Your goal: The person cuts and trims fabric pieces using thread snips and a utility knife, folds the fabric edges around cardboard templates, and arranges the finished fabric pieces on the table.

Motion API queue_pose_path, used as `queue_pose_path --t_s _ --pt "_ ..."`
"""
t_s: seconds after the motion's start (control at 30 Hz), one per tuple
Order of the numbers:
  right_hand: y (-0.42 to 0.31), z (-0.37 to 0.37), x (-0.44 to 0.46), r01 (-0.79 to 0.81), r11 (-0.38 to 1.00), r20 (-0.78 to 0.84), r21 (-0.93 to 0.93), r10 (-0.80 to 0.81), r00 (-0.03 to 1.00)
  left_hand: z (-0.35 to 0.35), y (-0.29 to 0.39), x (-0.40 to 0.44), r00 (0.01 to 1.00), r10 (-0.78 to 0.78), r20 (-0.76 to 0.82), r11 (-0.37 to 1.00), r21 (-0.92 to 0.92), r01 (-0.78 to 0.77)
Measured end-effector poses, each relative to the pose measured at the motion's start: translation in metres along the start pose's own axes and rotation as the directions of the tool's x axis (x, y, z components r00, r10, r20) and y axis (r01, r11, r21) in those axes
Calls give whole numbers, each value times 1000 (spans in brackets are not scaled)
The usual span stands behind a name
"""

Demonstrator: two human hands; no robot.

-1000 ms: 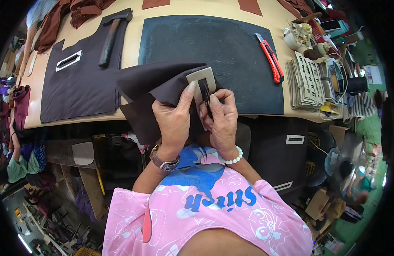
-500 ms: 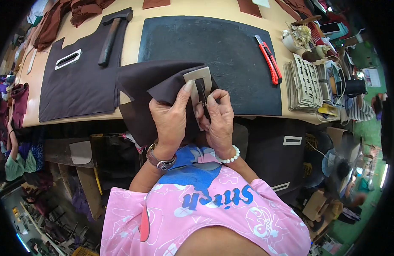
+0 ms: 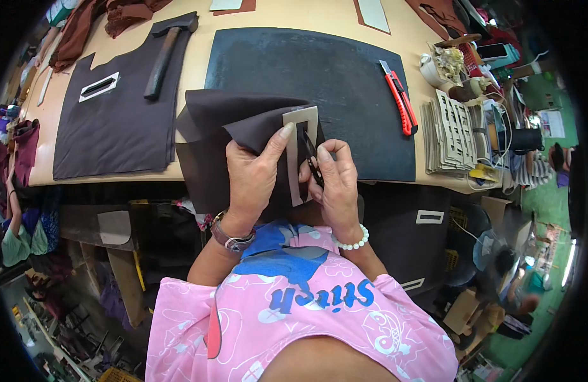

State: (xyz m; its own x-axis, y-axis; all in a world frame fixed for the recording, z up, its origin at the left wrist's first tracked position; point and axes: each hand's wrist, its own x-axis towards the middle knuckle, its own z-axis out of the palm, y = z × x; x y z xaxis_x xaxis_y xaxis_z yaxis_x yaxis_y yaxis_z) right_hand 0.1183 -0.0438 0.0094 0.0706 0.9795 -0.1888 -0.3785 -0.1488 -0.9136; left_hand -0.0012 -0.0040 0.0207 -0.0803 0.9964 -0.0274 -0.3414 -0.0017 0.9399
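Observation:
Just in front of my body, my left hand (image 3: pixel 252 179) pinches dark fabric (image 3: pixel 208 162) with a pale rectangular frame piece (image 3: pixel 292 149) on it, thumb on the frame's left side. My right hand (image 3: pixel 335 184) is closed on a small black tool (image 3: pixel 313 167), whose narrow tip lies at the frame's slot; its exact kind is hard to make out. Folds of the fabric rest over the near edge of a dark mat (image 3: pixel 306 70). Another dark fabric panel (image 3: pixel 115 137) lies flat at the left, with a second pale slotted frame (image 3: pixel 99 86) on it.
A hammer (image 3: pixel 161 62) lies on the left panel. On the mat's right side is a red cutter knife (image 3: pixel 400 99). Stacked card templates (image 3: pixel 448 134) and a cluttered container (image 3: pixel 439 69) stand at the table's right. Another person's arm (image 3: pixel 14 197) shows at the far left.
My right hand and the black tool have moved slightly away from the frame's slot, to the right. The fabric's left part has shifted and folded differently. The view has moved slightly.

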Motion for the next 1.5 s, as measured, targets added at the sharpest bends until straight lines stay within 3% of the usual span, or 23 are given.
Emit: queue_pose_path --t_s 0.27,0.4,0.8,0.87,0.97,1.07,1.23,1.5 --pt "-13 -2 3 2 1000 25 29 -2 1000 -5 7 2 996 -22 86 999 52 17" --pt "-19 -3 3 12 999 46 -41 -11 999 -11 10 4 983 -78 164 997 6 78" --pt "-12 1 4 -23 999 16 -34 24 1000 -12 14 5 977 -137 162 991 27 134" --pt "-6 2 5 -16 1000 8 -1 16 1000 -10 12 6 977 -161 143 987 6 162" --pt "6 0 8 94 980 -14 -177 -98 995 -9 5 6 975 -183 125 982 -25 188" --pt "-1 0 1 -10 972 -35 -233 2 999 -9 -11 8 982 -176 64 983 -42 179" --pt "5 7 -6 -54 992 -96 -114 43 994 7 -28 1 989 -115 -91 990 -92 107" --pt "6 15 -5 -11 996 -153 -85 -2 988 21 -21 -7 987 -64 -147 994 -98 50"
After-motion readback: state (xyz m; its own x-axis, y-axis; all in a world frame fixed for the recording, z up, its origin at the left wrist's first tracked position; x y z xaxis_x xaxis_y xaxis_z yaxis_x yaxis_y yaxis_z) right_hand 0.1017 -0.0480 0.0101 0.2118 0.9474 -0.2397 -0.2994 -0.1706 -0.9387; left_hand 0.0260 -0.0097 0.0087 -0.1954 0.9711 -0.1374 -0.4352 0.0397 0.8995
